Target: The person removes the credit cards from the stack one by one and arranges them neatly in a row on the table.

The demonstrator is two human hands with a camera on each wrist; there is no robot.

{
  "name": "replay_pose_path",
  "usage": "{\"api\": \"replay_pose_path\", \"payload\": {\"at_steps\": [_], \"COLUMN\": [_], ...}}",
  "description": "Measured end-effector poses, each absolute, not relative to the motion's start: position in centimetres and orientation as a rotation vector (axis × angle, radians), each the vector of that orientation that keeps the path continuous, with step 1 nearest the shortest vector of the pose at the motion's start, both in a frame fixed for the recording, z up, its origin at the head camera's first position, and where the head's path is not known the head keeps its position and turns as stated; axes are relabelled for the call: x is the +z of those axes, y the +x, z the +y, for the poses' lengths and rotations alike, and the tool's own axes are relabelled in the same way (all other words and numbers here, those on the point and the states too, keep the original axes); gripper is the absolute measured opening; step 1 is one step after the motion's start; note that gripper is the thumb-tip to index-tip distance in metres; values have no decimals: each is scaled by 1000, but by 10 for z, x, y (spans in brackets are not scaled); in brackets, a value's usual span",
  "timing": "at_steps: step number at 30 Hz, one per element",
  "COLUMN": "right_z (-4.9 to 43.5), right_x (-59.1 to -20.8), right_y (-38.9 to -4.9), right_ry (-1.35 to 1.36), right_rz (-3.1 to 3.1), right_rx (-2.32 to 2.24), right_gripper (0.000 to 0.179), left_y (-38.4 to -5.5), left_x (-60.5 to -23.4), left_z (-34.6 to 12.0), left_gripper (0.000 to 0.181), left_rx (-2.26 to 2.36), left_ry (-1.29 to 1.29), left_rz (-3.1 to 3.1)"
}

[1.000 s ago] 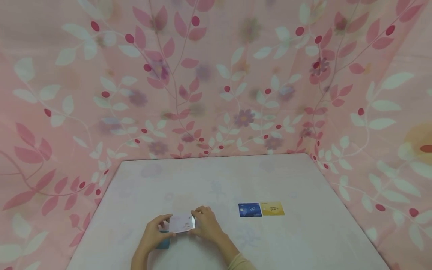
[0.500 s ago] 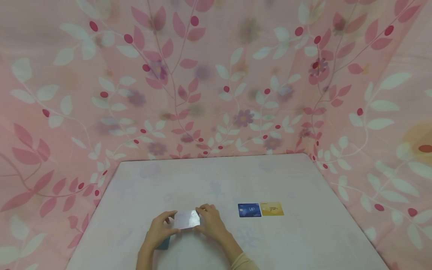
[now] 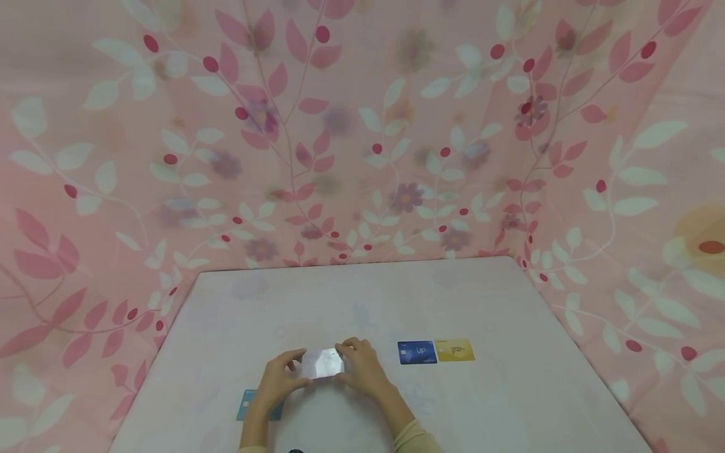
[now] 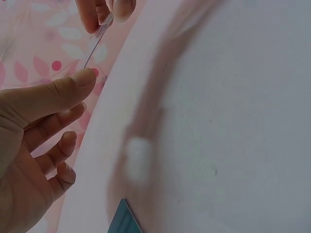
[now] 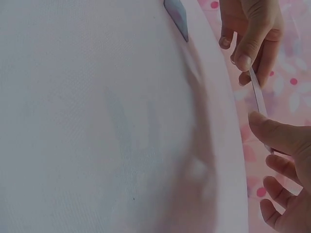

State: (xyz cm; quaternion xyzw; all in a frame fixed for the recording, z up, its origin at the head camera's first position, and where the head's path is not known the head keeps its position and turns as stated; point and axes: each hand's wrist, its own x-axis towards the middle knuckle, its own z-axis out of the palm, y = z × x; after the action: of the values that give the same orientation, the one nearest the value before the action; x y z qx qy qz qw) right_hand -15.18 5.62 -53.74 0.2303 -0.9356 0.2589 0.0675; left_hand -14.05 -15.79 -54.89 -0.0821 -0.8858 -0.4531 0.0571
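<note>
A thin, pale pinkish card (image 3: 321, 364) with a bright reflection is held up off the table between both hands in the head view. My left hand (image 3: 281, 377) pinches its left end between thumb and fingers. At the opposite end, my right hand (image 3: 365, 371) pinches it the same way. Both wrist views show the card (image 5: 258, 92) nearly edge-on, raised over the table. Beneath my left wrist lies a teal card (image 3: 247, 404), partly covered by the forearm; its corner (image 4: 124, 218) also shows in the left wrist view.
To the right, a blue card marked VIP (image 3: 417, 353) and a gold card (image 3: 455, 350) lie side by side on the white table (image 3: 498, 402). A pink floral curtain (image 3: 351, 126) surrounds the back and sides. A small dark thing (image 3: 296, 450) shows at the bottom edge.
Both hands have shifted right and slightly away with the pale card between them. More of the teal card is now visible beside my left wrist. The blue and gold cards stay put.
</note>
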Motion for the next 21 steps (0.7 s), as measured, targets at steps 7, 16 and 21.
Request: {"api": "replay_pose_path", "payload": {"at_steps": [7,16,21], "right_z": [65,73,76], "right_x": [-539,-537,-539], "right_y": [-158,-162,-163], "right_ry": [683,662,658], "right_rz": [-2854,-2861,-2877], "right_rx": [774,768,757], "right_gripper": [58,58,57], "left_y": [-146,-154,-156], "left_x": [-546,-545,-545], "left_z": [-150,-140,-135], "left_gripper": [61,60,59], "left_rx": [-1359,-1359,-1332], "left_ry": [-250,-309,-345], "left_rz": [-2724,-2717,-2740]}}
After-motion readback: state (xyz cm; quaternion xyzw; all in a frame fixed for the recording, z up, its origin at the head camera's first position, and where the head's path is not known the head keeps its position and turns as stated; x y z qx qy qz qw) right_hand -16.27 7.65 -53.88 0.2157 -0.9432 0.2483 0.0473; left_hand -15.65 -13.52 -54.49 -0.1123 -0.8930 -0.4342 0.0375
